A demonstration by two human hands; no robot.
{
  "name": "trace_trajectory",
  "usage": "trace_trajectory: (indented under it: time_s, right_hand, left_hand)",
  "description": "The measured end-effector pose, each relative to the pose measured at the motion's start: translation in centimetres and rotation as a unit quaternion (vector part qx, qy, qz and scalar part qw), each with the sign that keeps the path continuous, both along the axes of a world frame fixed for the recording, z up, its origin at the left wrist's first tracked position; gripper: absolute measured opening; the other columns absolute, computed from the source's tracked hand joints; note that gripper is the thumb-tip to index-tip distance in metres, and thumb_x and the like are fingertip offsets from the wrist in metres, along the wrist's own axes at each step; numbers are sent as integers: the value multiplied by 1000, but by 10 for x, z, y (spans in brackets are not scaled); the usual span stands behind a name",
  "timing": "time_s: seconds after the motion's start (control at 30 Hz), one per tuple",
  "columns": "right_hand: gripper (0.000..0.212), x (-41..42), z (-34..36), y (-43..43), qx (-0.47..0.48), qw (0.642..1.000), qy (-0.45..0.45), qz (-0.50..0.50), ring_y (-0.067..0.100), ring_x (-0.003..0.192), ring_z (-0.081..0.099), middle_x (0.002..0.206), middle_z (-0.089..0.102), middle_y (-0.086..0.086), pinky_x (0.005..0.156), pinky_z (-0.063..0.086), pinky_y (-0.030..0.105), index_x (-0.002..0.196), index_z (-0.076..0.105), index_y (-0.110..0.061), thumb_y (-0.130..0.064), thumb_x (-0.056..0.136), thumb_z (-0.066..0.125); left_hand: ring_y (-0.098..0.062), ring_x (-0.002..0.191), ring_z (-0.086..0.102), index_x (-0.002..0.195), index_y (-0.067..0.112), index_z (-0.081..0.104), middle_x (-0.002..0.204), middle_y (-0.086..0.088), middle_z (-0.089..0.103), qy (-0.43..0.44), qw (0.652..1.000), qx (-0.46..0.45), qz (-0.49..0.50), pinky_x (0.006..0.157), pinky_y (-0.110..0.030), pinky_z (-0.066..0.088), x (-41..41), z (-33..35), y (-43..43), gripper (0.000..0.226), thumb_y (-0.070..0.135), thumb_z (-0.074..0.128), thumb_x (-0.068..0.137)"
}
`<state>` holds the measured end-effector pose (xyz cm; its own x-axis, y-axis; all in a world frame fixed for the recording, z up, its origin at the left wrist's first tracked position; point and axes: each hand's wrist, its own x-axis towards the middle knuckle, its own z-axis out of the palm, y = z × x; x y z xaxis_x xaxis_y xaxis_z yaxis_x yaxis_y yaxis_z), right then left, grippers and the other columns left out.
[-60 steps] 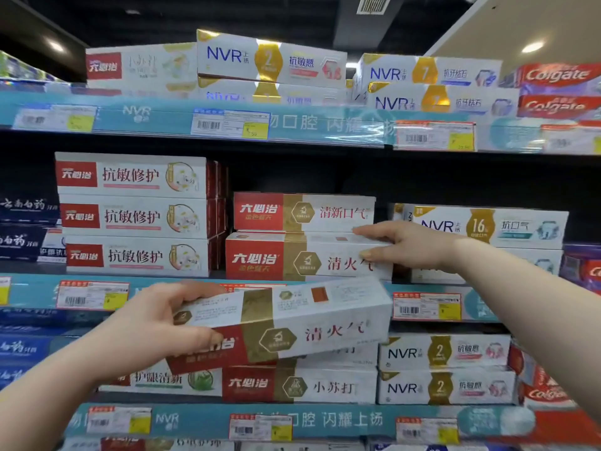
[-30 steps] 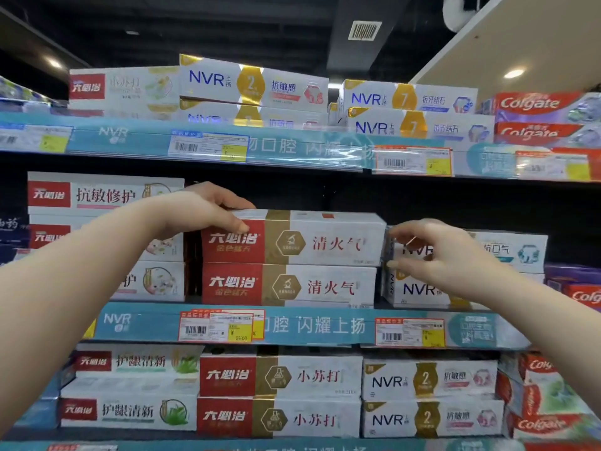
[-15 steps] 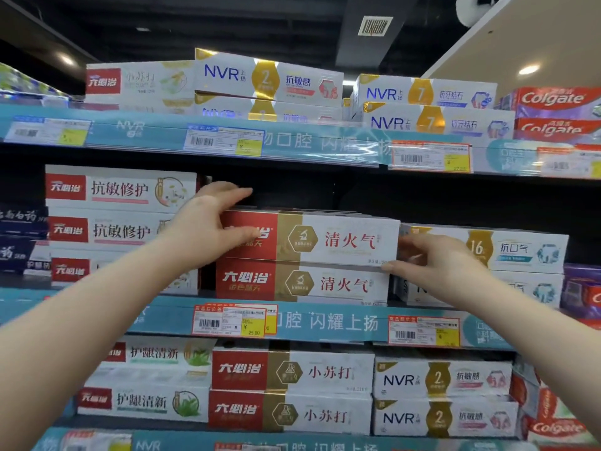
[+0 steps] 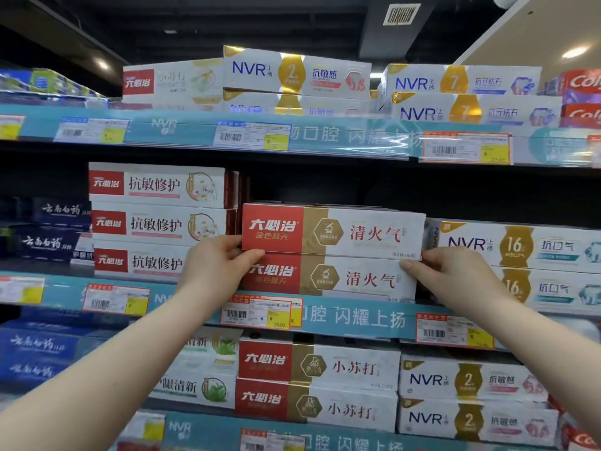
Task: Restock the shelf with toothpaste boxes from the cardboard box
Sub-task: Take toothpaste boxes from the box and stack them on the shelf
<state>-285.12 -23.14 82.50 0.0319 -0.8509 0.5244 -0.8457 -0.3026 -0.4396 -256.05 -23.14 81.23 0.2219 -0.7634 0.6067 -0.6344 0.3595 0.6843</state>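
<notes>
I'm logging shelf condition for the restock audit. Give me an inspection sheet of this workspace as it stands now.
Surface: middle shelf with a teal price strip and price tags along its front edge.
Job's things: two red, gold and white toothpaste boxes stacked, upper box on lower box, fronts facing out. Cardboard box not in view.
Clutter: nothing seen.
Hands: left hand touches the left ends of the stack; right hand touches its right end, fingertips at the seam between the boxes.
Cables: nothing seen.
Surroundings: three-high stack of white boxes to the left, NVR boxes to the right, stocked shelves above and below, ceiling vent.
</notes>
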Motion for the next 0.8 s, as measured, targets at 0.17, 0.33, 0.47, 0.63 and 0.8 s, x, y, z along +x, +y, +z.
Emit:
trace_trajectory:
  time_s: [0.17, 0.33, 0.47, 0.63, 0.8]
  right_hand:
    - [30, 5, -1, 0, -21, 1000, 14, -13, 2, 57, 51, 61, 54, -15, 46, 33, 18, 63, 54, -27, -39, 91, 49]
    - [33, 9, -2, -9, -13, 999, -11, -29, 5, 56, 51, 62, 55, -9, 45, 30, 19, 63, 54, -21, -37, 92, 49]
    - [32, 11, -4, -19, -6, 998, -35, -48, 8, 62, 53, 68, 56, -6, 47, 34, 22, 75, 60, -14, -37, 92, 47]
    - [26, 14, -8, -29, -7, 997, -35, -64, 4, 61, 44, 68, 49, -8, 47, 29, 20, 79, 56, -13, -34, 92, 48]
    - [24, 12, -9, -28, -5, 998, -44, -42, 4, 65, 47, 84, 57, -3, 49, 33, 18, 90, 60, -13, -34, 92, 49]
  left_hand:
    - [9, 68, 52, 114, 16, 65, 99, 0, 73, 12, 1000, -10, 6, 58, -10, 38, -4, -2, -7, 30, 27, 61, 86]
    - [-15, 81, 64, 113, 10, 63, 86, 1, 68, 52, 999, 4, 3, 79, -37, 56, -10, -1, -13, 34, 30, 62, 85]
    - [-24, 86, 66, 111, 5, 62, 97, -9, 71, 58, 998, 6, 32, 82, -42, 55, -14, 2, -19, 36, 30, 63, 84]
    - [-25, 86, 66, 114, 5, 61, 101, -10, 71, 49, 997, 4, 52, 80, -39, 55, -16, 1, -21, 41, 32, 64, 83]
    - [-25, 88, 66, 119, 6, 58, 104, -11, 70, 47, 998, -4, 50, 81, -41, 55, -14, -1, -21, 45, 33, 64, 83]
